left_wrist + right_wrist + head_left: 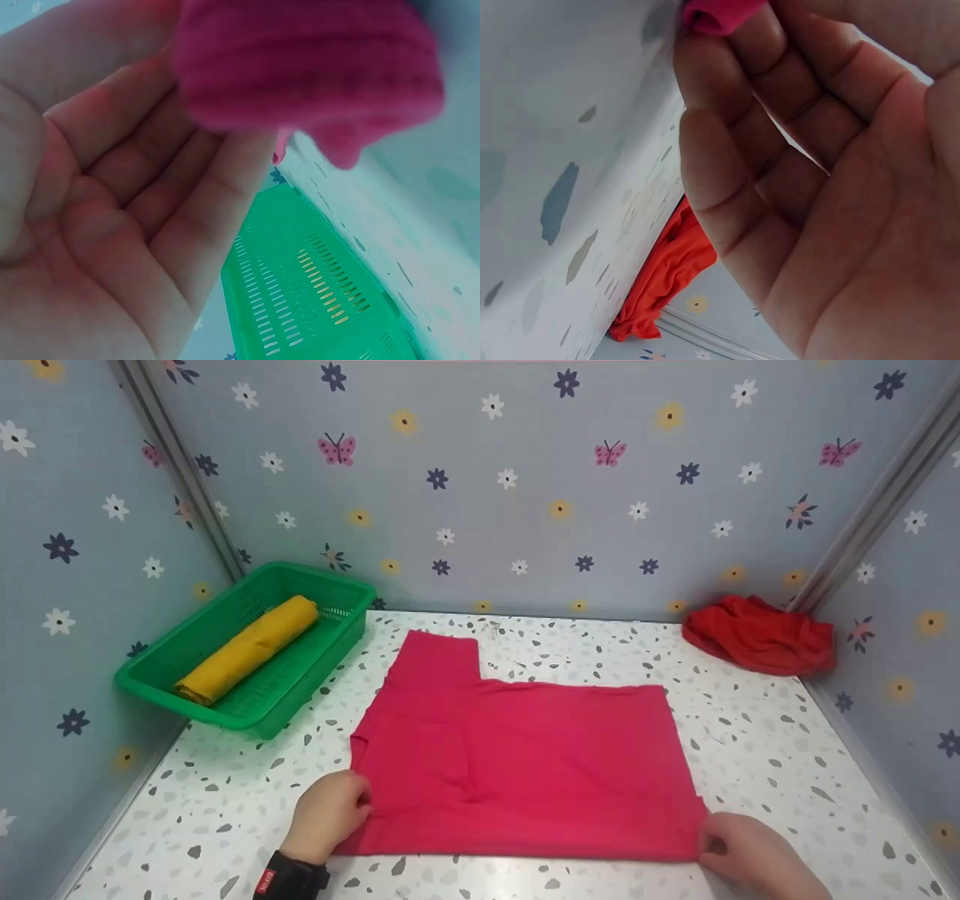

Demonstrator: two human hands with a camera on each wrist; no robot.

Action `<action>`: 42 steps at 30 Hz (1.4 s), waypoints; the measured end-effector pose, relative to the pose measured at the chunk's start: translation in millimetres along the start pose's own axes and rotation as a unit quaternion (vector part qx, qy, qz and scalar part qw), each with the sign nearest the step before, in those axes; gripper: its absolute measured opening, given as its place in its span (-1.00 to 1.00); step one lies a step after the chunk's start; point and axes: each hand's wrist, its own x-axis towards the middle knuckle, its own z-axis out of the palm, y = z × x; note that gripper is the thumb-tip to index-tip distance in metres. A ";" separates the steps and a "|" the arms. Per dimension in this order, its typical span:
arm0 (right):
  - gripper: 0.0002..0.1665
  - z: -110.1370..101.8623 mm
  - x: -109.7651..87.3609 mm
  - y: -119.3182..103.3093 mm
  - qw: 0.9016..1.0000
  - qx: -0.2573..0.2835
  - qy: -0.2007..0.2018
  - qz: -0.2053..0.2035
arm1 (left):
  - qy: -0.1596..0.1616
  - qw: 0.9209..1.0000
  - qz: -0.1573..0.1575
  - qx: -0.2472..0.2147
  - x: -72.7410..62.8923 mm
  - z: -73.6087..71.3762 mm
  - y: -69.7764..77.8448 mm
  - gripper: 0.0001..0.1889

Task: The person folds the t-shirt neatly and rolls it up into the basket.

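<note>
A pink T-shirt (562,757) lies spread flat and partly folded, a sleeve-like part (439,660) jutting away at its far left. At the near left edge, my left hand (328,814) pinches the cloth; in the left wrist view the folded pink edge (307,67) sits at the fingertips. My right hand (754,851) pinches the near right corner, and a small rolled bit of pink cloth (724,15) shows at its fingers in the right wrist view. Small creases run across the middle of the shirt.
A green basket (300,701) stands at the back left with a rolled yellow cloth (251,649) inside. Crumpled red cloth (757,634) is heaped in the back right corner. Patterned walls (525,540) enclose the speckled tabletop (780,735) at the back and both sides.
</note>
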 end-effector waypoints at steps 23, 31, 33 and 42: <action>-0.91 -62.6 75.6 -8.3 0.984 -0.024 0.080 -0.156 | 0.005 1.000 0.007 0.015 2.7 3.2 1.2 -0.72; -0.89 -79.4 122.9 -9.9 0.984 -0.015 0.111 -0.138 | 0.004 1.000 0.013 0.027 4.5 1.9 1.4 -0.71; -0.86 -81.2 133.7 -9.8 0.984 -0.021 0.116 -0.131 | 0.003 1.000 0.013 0.025 4.6 1.7 1.2 -0.71; -0.74 -83.5 168.3 -6.7 0.985 -0.035 0.137 -0.097 | 0.001 1.000 0.014 0.019 5.5 1.8 0.2 -0.71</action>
